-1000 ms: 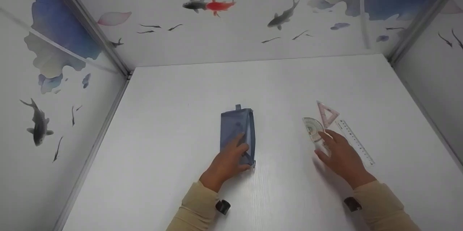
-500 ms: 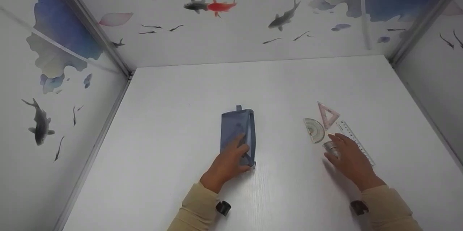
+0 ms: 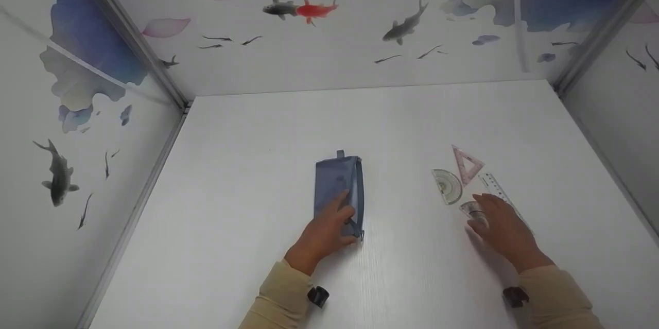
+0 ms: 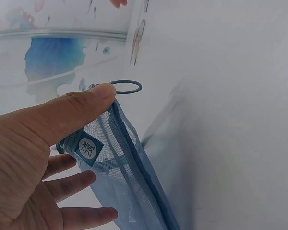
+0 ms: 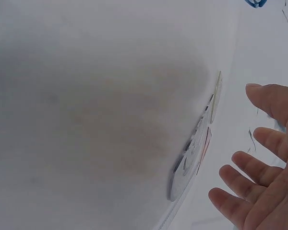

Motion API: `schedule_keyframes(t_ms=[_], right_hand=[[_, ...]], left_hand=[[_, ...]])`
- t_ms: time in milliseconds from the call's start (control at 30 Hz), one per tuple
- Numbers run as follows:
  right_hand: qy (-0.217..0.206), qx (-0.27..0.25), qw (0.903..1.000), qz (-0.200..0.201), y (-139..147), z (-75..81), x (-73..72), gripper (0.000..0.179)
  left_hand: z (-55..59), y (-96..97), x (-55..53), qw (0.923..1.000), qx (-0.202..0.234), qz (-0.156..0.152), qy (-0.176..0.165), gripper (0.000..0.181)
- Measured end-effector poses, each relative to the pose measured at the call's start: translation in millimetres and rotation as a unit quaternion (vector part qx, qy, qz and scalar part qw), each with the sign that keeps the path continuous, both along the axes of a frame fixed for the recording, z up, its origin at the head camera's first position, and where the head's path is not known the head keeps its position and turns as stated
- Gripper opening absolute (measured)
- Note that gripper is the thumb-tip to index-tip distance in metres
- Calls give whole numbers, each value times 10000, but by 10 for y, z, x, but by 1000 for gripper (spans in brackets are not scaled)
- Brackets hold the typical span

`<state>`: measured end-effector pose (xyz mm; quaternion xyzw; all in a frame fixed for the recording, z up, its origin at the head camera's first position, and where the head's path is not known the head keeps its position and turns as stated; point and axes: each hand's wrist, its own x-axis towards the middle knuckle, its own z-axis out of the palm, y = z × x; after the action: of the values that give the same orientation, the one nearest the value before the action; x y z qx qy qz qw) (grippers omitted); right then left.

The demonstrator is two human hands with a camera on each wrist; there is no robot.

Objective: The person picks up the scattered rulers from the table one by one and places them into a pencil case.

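Note:
My left hand (image 3: 322, 234) holds the near end of a blue mesh pencil pouch (image 3: 329, 174) on the white table. In the left wrist view the thumb (image 4: 98, 96) presses the pouch's corner by the zipper, beside a thin pull loop (image 4: 140, 87); the index finger is mostly hidden behind the mesh. My right hand (image 3: 504, 228) hovers with spread fingers and nothing in it, over a clear set square (image 3: 472, 211) that it partly covers. Just beyond lie a clear protractor (image 3: 448, 186), a pink triangle ruler (image 3: 460, 167) and a clear straight ruler (image 3: 495, 185), its near part hidden by the hand.
White panels with painted fish (image 3: 404, 25) enclose the table at the back and both sides. Bare tabletop (image 3: 247, 164) stretches left of the pouch, and more of it (image 3: 401, 215) lies between the two hands.
My right hand has drawn back to the right, off the protractor, so more of the set square shows and more of the ruler is covered. The left hand and pouch have stayed put.

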<state>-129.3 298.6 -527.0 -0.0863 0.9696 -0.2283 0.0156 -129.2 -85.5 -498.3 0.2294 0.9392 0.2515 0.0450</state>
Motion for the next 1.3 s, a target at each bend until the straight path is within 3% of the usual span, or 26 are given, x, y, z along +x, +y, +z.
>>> schedule_keyframes(t_ms=[333,667,1000,1300], right_hand=[[-492,-13,9986,-181,55,-13,12,62],[-575,-115,9980,-213,95,3,36,58],[-969,-94,9948,-309,131,-12,7,58],[-1031,-79,9941,-340,140,-10,-3,56]], left_hand=[[5,5,2,10000,-7,29,-54,40],[-7,14,-6,9995,51,129,-285,40],[15,16,-8,9996,53,96,-267,40],[12,16,-8,9995,-28,108,-293,40]])
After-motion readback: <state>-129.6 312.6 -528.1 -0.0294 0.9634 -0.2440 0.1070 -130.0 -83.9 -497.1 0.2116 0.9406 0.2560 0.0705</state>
